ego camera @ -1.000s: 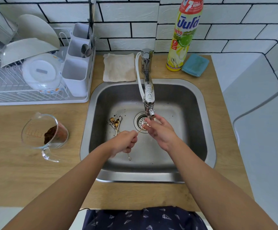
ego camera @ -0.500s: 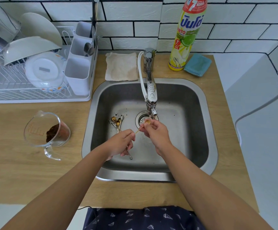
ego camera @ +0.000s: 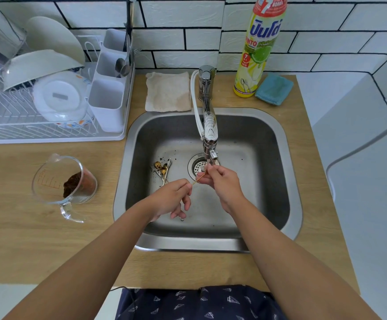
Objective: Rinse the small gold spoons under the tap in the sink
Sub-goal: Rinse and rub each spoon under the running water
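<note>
My left hand (ego camera: 172, 197) pinches the handle end of a thin gold spoon (ego camera: 199, 178) over the steel sink (ego camera: 289, 181). Its bowl end lies hidden inside the curled fingers of my right hand (ego camera: 221, 181), just under the spout of the tap (ego camera: 209, 135). Water runs down from the spout onto my right fingers. Several more small gold spoons (ego camera: 163, 169) lie dirty on the sink floor left of the drain (ego camera: 196, 167), with dark crumbs around them. Another spoon's handle tip (ego camera: 182, 219) shows below my left hand.
A measuring jug (ego camera: 63, 181) with brown powder stands on the wooden counter left of the sink. A white dish rack (ego camera: 49, 107) with bowls and a cutlery holder fills the back left. A cloth (ego camera: 168, 91), a dish soap bottle (ego camera: 260, 47) and a blue sponge (ego camera: 273, 88) sit behind the sink.
Both hands shifted slightly. My right hand's fingers moved over the spoon's bowl under the running water, hiding it, while my left hand kept its pinch on the handle.
</note>
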A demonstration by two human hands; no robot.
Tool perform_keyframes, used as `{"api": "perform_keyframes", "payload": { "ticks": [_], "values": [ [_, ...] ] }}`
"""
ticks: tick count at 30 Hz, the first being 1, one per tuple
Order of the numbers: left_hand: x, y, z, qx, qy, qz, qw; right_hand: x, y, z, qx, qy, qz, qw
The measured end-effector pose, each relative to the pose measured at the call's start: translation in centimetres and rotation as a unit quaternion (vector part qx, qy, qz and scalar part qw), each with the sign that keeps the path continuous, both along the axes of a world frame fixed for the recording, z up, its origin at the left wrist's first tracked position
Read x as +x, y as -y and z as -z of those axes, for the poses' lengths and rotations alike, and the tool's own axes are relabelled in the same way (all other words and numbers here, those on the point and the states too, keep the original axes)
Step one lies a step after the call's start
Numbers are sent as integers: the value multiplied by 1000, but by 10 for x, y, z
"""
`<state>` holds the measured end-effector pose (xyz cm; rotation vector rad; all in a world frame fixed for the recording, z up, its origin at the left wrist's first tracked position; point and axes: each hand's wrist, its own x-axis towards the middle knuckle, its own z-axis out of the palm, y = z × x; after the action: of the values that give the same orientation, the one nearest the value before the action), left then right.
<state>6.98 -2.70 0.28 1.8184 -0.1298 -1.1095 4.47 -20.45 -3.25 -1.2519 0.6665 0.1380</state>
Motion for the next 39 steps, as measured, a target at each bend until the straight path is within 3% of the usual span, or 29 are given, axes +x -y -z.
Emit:
{"api": "perform_keyframes", "payload": {
  "ticks": [7,9,12,15,21,28,31,34,37,39],
  "values": [
    [-2,-4,0,15,-7,14,1000,-3,-3,-3,50,22,29,998],
    [-3,-5,1,-5,-42,-8,999,-1,-5,-3,69,10,32,997],
    [0,-9,2,-63,-141,-90,984,-2,-3,-4,177,15,13,984],
    [1,-13,4,-72,-171,-92,978,-3,4,-5,235,32,10,971],
    [-7,-8,3,1,-43,-32,999,3,4,-4,158,-11,38,987],
    [-10,-3,0,8,14,-21,1000,4,-1,-6,106,17,-14,994],
    [-7,-2,0,-1,11,-31,999,6,-1,-7,152,20,29,988],
    [-1,-5,2,-35,-49,-69,996,2,1,-8,221,43,6,974],
    [5,-4,4,-53,-116,-78,989,-1,3,-7,212,46,7,976],
    [10,2,6,-33,-100,-73,992,-1,6,-8,176,37,51,982]
  ]
}}
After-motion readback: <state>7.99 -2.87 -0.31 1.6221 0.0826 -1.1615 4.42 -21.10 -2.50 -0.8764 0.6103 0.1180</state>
